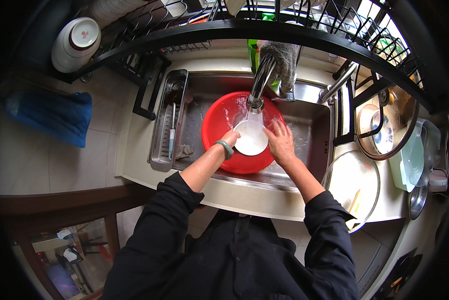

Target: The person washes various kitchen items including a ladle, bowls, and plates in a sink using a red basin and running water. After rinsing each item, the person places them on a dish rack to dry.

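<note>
My left hand (pixel 230 140), with a green bangle at the wrist, grips the left rim of a white bowl (pixel 251 138). Water runs from the chrome faucet (pixel 256 95) into the bowl's far side. At the right rim is my right hand (pixel 282 142), its thumb against the edge and its fingers spread beside the bowl. Whether those fingers support it is hidden. Beneath the bowl, a red plastic basin (pixel 219 116) stands in the stainless steel sink (pixel 305 135).
A black dish rack (pixel 247 29) spans above the sink. Along the sink's left side sits a metal drainer tray (pixel 160 150) holding a brush (pixel 171 138). A grey cloth (pixel 281 56) drapes the faucet. Glass lids (pixel 354 183) and a pale green container (pixel 404 165) stand right.
</note>
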{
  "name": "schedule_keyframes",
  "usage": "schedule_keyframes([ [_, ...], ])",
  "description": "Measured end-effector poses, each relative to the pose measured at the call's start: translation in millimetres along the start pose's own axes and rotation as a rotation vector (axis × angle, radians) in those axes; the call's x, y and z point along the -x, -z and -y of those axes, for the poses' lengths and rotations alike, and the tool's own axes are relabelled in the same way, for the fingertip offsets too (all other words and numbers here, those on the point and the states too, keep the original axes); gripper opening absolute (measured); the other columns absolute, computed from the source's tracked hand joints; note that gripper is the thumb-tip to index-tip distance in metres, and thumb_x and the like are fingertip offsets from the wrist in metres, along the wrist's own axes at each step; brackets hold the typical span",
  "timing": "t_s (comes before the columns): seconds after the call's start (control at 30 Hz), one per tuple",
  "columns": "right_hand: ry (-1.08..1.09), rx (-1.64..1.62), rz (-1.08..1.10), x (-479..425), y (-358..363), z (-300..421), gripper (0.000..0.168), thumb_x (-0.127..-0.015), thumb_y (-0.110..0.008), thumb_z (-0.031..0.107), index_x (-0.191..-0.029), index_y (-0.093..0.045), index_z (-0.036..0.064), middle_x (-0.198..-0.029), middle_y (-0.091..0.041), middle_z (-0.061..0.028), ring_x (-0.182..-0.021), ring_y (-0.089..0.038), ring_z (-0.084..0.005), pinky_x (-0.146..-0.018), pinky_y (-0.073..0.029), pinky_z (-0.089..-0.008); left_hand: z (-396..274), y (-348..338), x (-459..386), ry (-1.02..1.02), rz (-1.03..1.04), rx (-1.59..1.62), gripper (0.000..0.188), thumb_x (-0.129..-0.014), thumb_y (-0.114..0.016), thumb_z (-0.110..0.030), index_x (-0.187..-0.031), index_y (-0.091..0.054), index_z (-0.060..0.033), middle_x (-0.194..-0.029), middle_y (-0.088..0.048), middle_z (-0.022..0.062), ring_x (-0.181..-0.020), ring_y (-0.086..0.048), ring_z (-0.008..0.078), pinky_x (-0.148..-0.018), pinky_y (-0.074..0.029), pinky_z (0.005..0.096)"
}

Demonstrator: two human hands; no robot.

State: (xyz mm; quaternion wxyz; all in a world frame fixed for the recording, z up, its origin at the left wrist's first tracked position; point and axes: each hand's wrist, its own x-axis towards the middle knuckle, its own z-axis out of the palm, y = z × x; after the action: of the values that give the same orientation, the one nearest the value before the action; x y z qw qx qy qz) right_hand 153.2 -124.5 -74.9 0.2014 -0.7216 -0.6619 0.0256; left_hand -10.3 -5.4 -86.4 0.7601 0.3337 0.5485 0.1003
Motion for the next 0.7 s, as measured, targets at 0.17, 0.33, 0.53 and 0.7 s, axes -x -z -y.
schedule_keyframes([
  [0.17, -0.492, -1.157, -0.146, -7.6, -26.1, 33.4, 0.051, -0.090, -0.032, 0.035, -0.125, -0.032, -0.001, -0.126, -0.037, -0.0172, -0.119, -0.033, -0.0264, -0.099, -0.023, -0.0322, 25.2, -0.6, -19.1, -0.008, 0.177, 0.135, 0.041, -0.079, -0.038, 0.006, -0.120, -0.037, 0.0023, -0.113, -0.049, 0.0197, -0.102, -0.051, 0.0322, -0.091, -0.040, 0.0421],
  [0.33, -0.805, -2.055, 0.204, -35.4, -3.2, 22.1, 0.047, -0.089, -0.034, 0.043, -0.108, -0.050, 0.003, -0.096, -0.059, -0.0096, -0.087, -0.057, -0.0191, -0.079, -0.045, -0.0329, 7.0, -41.8, 34.9, 0.083, 0.511, 0.227, 0.016, -0.082, -0.055, -0.014, -0.097, -0.055, -0.0077, -0.089, -0.061, 0.0036, -0.075, -0.060, 0.0119, -0.064, -0.051, 0.0236],
  [0.53, -1.007, -2.031, 0.057, -27.7, -16.7, 39.1, 0.047, -0.088, -0.036, 0.044, -0.109, -0.050, 0.004, -0.102, -0.057, -0.0094, -0.091, -0.055, -0.0224, -0.082, -0.043, -0.0356, 39.6, -19.5, -12.7, 0.051, 0.440, 0.026, 0.019, -0.080, -0.056, -0.032, -0.084, -0.058, -0.0133, -0.069, -0.058, -0.0008, -0.057, -0.056, 0.0110, -0.045, -0.044, 0.0228],
  [0.7, -0.859, -1.854, -0.115, -16.3, 23.4, 51.7, 0.054, -0.086, -0.039, 0.046, -0.126, -0.034, 0.010, -0.121, -0.045, -0.0071, -0.107, -0.045, -0.0231, -0.089, -0.037, -0.0342, 31.0, -1.5, -27.2, -0.194, 0.057, -0.183, 0.032, -0.083, -0.049, -0.017, -0.110, -0.050, -0.0001, -0.099, -0.058, 0.0128, -0.089, -0.058, 0.0222, -0.076, -0.049, 0.0333],
])
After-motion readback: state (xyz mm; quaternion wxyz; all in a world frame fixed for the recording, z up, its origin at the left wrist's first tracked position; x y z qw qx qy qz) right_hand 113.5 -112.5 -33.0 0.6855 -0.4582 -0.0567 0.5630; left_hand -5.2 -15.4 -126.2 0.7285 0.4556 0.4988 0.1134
